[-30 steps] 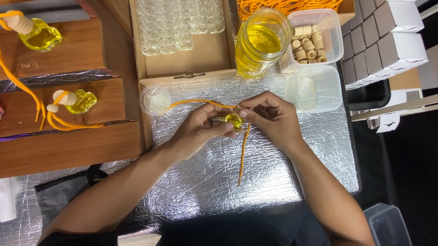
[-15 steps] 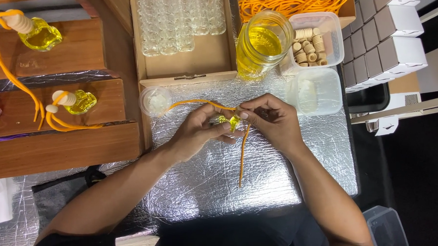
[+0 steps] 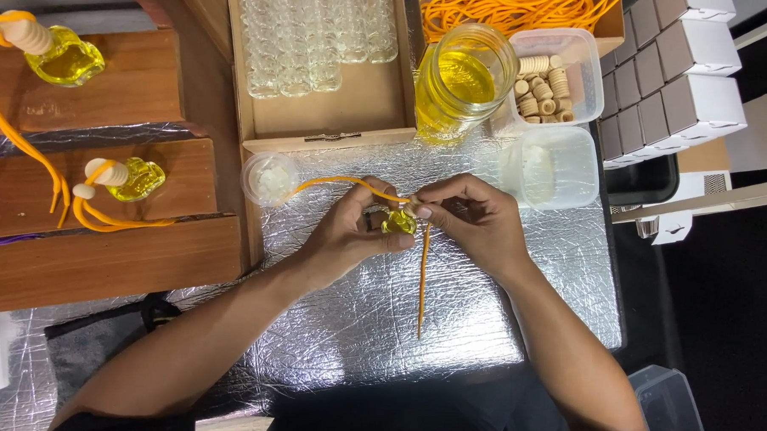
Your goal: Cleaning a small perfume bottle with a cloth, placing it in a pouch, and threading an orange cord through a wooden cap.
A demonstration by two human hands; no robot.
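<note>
Small yellow bottle (image 3: 398, 222) between left hand (image 3: 349, 233) and right hand (image 3: 477, 223).

left hand (image 3: 349, 235): holds small yellow bottle (image 3: 398, 222) | right hand (image 3: 472, 220): pinches orange cord (image 3: 423, 276)

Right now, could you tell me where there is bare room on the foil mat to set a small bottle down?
The foil mat is bare between the forearms around the hanging orange cord, and right of the right hand below the clear tub. It is crowded along the top edge: small cup, jar of yellow liquid, cap tub.
</note>
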